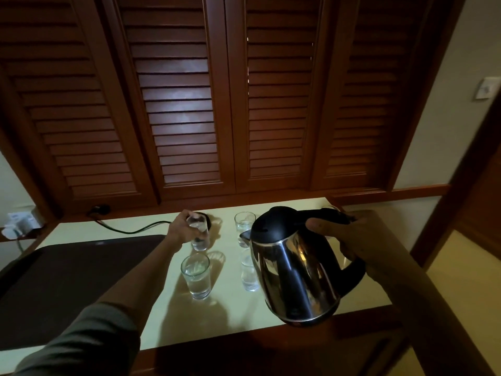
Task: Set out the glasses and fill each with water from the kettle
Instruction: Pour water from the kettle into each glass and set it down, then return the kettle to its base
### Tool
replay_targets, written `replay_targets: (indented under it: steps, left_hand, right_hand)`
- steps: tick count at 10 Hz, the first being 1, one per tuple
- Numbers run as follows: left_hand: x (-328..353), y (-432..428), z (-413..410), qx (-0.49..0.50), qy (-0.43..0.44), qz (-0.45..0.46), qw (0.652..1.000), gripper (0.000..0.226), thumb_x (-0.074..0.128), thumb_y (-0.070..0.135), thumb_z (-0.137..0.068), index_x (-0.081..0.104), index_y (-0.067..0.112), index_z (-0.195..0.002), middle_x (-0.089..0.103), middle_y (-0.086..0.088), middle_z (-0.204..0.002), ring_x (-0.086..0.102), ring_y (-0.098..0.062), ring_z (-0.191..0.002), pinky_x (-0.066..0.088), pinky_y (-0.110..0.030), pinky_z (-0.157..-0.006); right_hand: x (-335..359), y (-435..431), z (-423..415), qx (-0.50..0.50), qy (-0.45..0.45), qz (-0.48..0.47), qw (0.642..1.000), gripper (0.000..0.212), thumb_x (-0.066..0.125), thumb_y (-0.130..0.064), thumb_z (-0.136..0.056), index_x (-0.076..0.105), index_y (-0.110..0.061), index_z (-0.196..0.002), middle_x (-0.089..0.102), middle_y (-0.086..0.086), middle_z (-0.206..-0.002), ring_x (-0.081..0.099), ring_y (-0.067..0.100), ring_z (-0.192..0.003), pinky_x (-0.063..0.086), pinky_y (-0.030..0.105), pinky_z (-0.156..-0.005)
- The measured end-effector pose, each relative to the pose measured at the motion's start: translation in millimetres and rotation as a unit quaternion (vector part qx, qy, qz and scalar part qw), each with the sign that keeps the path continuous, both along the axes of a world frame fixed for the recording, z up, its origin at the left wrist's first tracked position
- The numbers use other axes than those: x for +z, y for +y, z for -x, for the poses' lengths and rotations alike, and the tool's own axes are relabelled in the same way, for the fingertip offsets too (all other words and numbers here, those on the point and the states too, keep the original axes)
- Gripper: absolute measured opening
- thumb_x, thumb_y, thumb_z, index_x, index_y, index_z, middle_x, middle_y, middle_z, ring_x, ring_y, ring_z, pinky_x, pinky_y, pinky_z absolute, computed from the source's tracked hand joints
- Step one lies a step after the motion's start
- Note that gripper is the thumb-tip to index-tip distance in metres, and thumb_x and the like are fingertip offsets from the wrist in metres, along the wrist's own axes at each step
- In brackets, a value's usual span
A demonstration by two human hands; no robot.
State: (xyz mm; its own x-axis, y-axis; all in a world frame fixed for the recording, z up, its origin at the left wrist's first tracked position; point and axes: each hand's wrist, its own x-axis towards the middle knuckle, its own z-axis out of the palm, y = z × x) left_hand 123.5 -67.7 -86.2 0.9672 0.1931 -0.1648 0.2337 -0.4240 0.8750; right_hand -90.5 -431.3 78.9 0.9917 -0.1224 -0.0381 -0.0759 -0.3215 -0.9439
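the right hand [360, 240] is closed around the black handle of a steel kettle [295, 270], which it holds off the pale tabletop [244, 329] near the front edge. the kettle is tipped with its spout toward the left, the black lid uppermost, and its polished body hides part of what stands behind it.

just left of the kettle body stands a clear glass [249, 272], partly covered by the kettle. further left, below and nearer than the left hand, another glass [196, 275] stands upright on the table with water in it. a dark mat [67, 289] lies on the table under and left of the left forearm, whose grey sleeve [89, 340] shows near the bottom edge.

the left hand [184, 229] is stretched forward and wrapped around a third glass [199, 233], fingers closed on its upper part; whether its base touches the table is hard to tell. a dark round kettle base [210, 222] sits right behind that hand, its cord [127, 229] running left to a plug [99, 208] at the wall.

between the 2 hands, just beyond the kettle spout, a fourth glass [244, 226] stands upright. behind everything are wooden louvered shutters [217, 104].
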Motion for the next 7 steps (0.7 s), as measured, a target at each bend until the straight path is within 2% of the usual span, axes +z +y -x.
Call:
replay_targets:
  steps: [1, 2, 3, 4, 5, 6, 7]
  left_hand:
    - [2.4, -7.5, 3.3, -0.027, 0.066, 0.036, 0.997, 0.035, 0.076, -0.005, -0.072, 0.056, 0.014, -0.095, 0.058, -0.002, -0.086, 0.056, -0.016, -0.075, 0.049, -0.025, -0.069]
    - [-18.1, 2.7, -18.4, -0.089, 0.084, 0.132, 0.984, 0.024, 0.068, 0.003, -0.060, 0.049, 0.011, -0.072, 0.049, -0.007, -0.064, 0.051, -0.019, -0.062, 0.046, -0.026, -0.065]
    - [-19.1, 15.8, -19.6, -0.156, 0.074, 0.089, 0.981, 0.059, 0.092, -0.003, -0.041, 0.051, 0.017, -0.079, 0.061, -0.001, -0.054, 0.062, -0.012, -0.048, 0.052, -0.023, -0.053]
    - [3.5, -1.4, 22.6, -0.093, 0.011, -0.074, 0.993, 0.068, 0.093, -0.009, -0.058, 0.060, 0.017, -0.111, 0.073, 0.006, -0.084, 0.069, -0.008, -0.072, 0.053, -0.018, -0.060]
    - [30.5, 0.3, 23.8, -0.145, 0.075, -0.141, 0.976, 0.098, 0.087, -0.007, -0.070, 0.039, 0.015, -0.152, 0.054, -0.007, -0.142, 0.058, -0.028, -0.125, 0.050, -0.027, -0.092]
    - [92.9, 9.0, 30.5, -0.174, 0.024, -0.220, 0.959, 0.086, 0.074, -0.008, -0.083, 0.034, 0.012, -0.157, 0.037, -0.013, -0.162, 0.040, -0.032, -0.146, 0.039, -0.037, -0.112]
    - [178.3, 7.2, 58.2, -0.201, -0.119, -0.104, 0.967, 0.048, 0.054, -0.010, -0.097, 0.062, 0.021, -0.133, 0.055, -0.002, -0.150, 0.054, -0.016, -0.135, 0.040, -0.032, -0.107]
  right_hand:
    - [1.2, 0.2, -1.4, 0.001, 0.006, -0.001, 1.000, 0.107, 0.079, -0.060, -0.029, 0.065, 0.014, -0.105, 0.043, -0.003, -0.044, 0.034, 0.007, -0.032, 0.031, 0.023, -0.042]
    - [2.1, 0.5, -1.5, 0.004, 0.006, -0.001, 1.000, 0.108, 0.078, -0.061, -0.028, 0.066, 0.014, -0.106, 0.042, -0.005, -0.042, 0.035, 0.006, -0.032, 0.031, 0.023, -0.042]
    - [3.4, 1.2, -2.2, 0.006, 0.008, -0.001, 1.000, 0.107, 0.077, -0.062, -0.028, 0.068, 0.011, -0.106, 0.044, -0.005, -0.043, 0.037, 0.007, -0.035, 0.034, 0.024, -0.044]
    - [3.3, 0.8, -4.8, 0.012, 0.001, -0.006, 1.000, 0.105, 0.079, -0.062, -0.030, 0.068, 0.012, -0.104, 0.045, -0.002, -0.046, 0.037, 0.008, -0.035, 0.033, 0.024, -0.042]
    - [2.9, 1.6, -8.7, 0.022, -0.018, -0.021, 0.999, 0.105, 0.082, -0.062, -0.032, 0.063, 0.015, -0.101, 0.045, 0.004, -0.054, 0.036, 0.009, -0.036, 0.032, 0.023, -0.041]
    - [7.0, 5.3, -16.9, 0.037, -0.033, -0.051, 0.997, 0.072, 0.086, -0.055, -0.041, 0.064, 0.002, -0.077, 0.042, 0.001, -0.052, 0.033, 0.010, -0.038, 0.030, 0.023, -0.040]
    - [15.7, 15.2, -35.5, 0.069, -0.075, -0.085, 0.991, 0.027, 0.086, -0.036, -0.065, 0.065, -0.023, -0.056, 0.044, -0.008, -0.045, 0.032, 0.009, -0.036, 0.029, 0.022, -0.038]
